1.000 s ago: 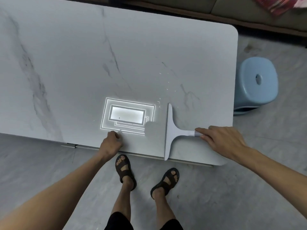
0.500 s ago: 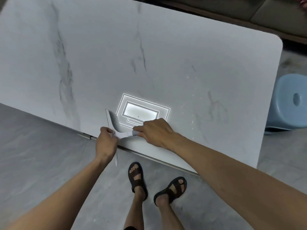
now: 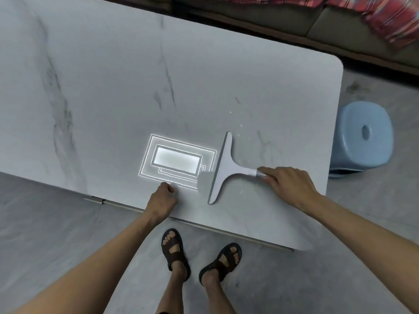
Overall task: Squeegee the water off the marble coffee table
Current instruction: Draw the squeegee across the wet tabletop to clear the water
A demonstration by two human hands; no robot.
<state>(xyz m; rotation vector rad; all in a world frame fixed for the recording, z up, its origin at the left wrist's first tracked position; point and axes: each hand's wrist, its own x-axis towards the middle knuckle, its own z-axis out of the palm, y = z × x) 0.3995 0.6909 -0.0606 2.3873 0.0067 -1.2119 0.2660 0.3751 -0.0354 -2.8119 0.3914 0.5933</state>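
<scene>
Blue stool (image 3: 362, 141) beside marble table (image 3: 113, 87).

Grey marbled floor (image 3: 56, 234) is being shown all around. A light blue plastic stool (image 3: 362, 141), hole in its seat, is being seen standing at right. A dark sofa (image 3: 335, 26) at top is being partly covered by red plaid cloth (image 3: 390, 17).

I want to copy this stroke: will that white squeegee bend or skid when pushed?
Probably stiff: the squeegee shows a flat T shape. Likely light: the right hand holds only its handle end. Droplets suggest it glides easily.
</scene>
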